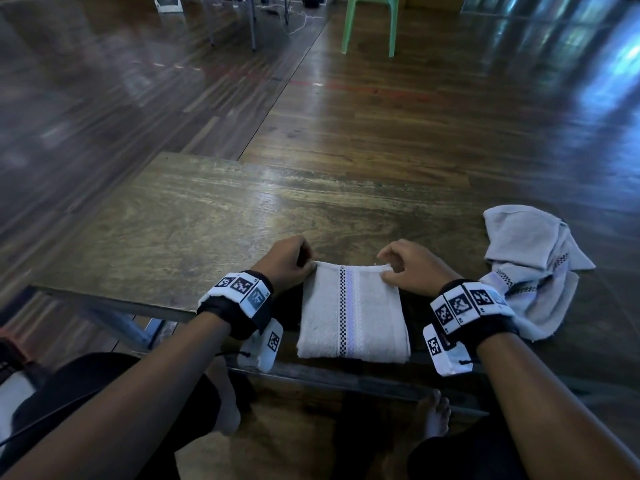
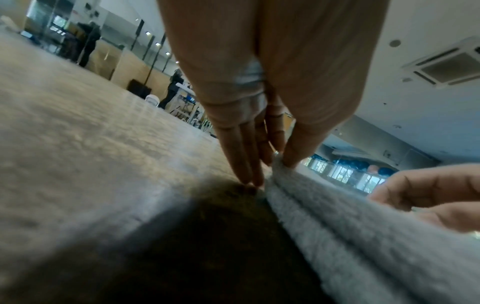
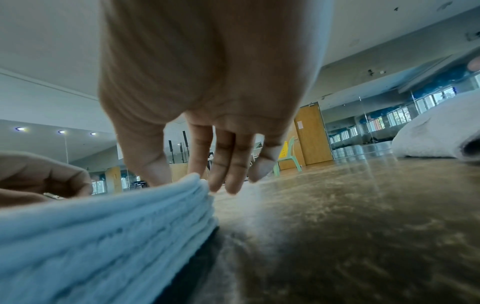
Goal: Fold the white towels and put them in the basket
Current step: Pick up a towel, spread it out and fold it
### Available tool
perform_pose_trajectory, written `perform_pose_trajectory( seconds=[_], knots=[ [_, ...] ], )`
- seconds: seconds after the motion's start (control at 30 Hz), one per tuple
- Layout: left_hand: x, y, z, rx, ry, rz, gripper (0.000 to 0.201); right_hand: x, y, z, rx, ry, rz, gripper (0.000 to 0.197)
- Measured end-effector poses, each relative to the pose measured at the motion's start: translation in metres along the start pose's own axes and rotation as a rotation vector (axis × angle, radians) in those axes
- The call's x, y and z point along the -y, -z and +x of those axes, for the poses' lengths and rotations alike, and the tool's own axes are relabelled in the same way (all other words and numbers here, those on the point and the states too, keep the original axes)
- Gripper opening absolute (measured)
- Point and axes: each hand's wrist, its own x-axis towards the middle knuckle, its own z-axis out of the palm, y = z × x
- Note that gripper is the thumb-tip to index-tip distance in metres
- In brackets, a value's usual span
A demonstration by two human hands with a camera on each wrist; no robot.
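A folded white towel point(image 1: 353, 311) lies flat on the near part of the wooden tabletop point(image 1: 194, 216), directly in front of the person, with a checked and pale stripe band running along its length. Its far edge lies between the two hands, and its near edge reaches the tabletop's near rim.

The left hand point(image 1: 285, 263) is at the towel's far left corner. In the left wrist view, the thumb and one or two fingers point(image 2: 293, 152) pinch the stacked layers of that corner, while the other fingers point down and touch the tabletop just beside the cloth.

The right hand point(image 1: 412, 268) is at the far right corner. In the right wrist view, its thumb point(image 3: 153, 164) and index finger are closed on the corner of the layered edge; the remaining fingers hang loosely apart, just beyond the towel and close to the wood.

A second white towel point(image 1: 533, 268), crumpled and unfolded, lies on the tabletop to the right, near the right wrist and apart from the folded one.

Beyond the tabletop, a green plastic chair point(image 1: 372, 22) stands on the wooden floor.
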Motion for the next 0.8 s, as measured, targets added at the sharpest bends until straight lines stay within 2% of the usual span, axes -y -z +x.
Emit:
perform_pose_trajectory(
  seconds=[0.1, 0.2, 0.4, 0.63, 0.73, 0.8],
  knots=[
    [0.001, -0.005, 0.000, 0.061, 0.033, 0.103, 0.025, 0.001, -0.003, 0.002, 0.078, -0.015, -0.043, 0.030],
    [0.004, -0.008, 0.001, 0.072, 0.006, 0.172, 0.019, 0.004, -0.003, 0.002, 0.051, 0.005, -0.026, 0.021],
    [0.002, -0.009, 0.003, 0.044, 0.064, 0.178, 0.013, 0.003, 0.000, 0.001, 0.019, -0.024, 0.075, 0.016],
    [-0.006, -0.016, -0.001, 0.040, -0.095, 0.163, 0.022, 0.002, -0.002, 0.001, -0.014, -0.032, 0.052, 0.008],
    [-0.006, -0.017, 0.001, 0.010, -0.085, 0.139, 0.016, 0.003, -0.001, 0.002, 0.002, -0.031, 0.024, 0.005],
    [-0.004, -0.017, 0.002, -0.009, -0.054, 0.143, 0.013, 0.003, 0.001, 0.003, 0.033, -0.045, 0.020, 0.010]
  ],
)
